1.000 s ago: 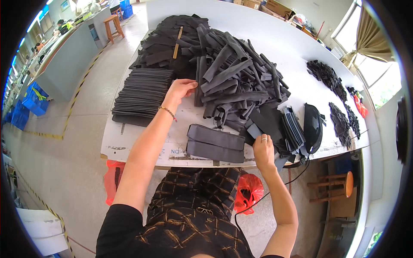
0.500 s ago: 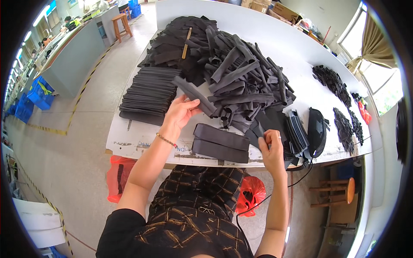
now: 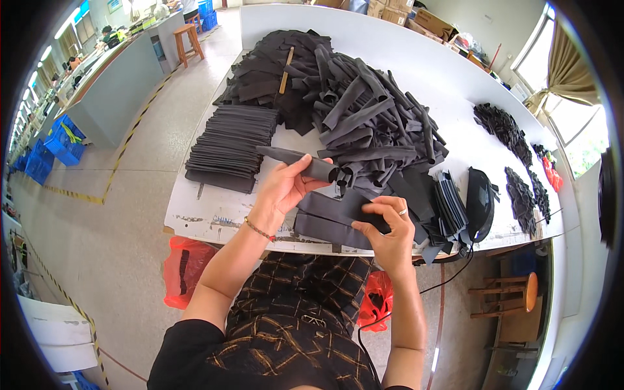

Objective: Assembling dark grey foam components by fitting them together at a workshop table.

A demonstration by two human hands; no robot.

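Note:
My left hand [image 3: 285, 186] pinches a dark grey tubular fabric strip [image 3: 275, 155] between thumb and fingers, above the table's near edge. Closed on a flat dark fabric piece [image 3: 356, 204], my right hand [image 3: 391, 233] is just to its right. Both pieces are over a pair of flat folded fabric panels [image 3: 322, 227] lying on the white table [image 3: 201, 211]. Beyond my hands is a loose heap of similar tubular strips [image 3: 364, 110]. A neat row of stacked dark strips [image 3: 231, 146] lies left of my left hand.
Flat dark pieces [image 3: 260, 62] are piled at the back left, under a wooden stick [image 3: 286, 70]. To the right stand folded panels [image 3: 450, 200] and a black rounded pouch-like thing [image 3: 481, 198] near a cable. Red plastic bags [image 3: 184, 276] and a stool [image 3: 513, 294] are below.
My right hand has moved left, bringing a dark fabric piece over the folded panels. My left hand has shifted slightly right and down, its strip now turned more level.

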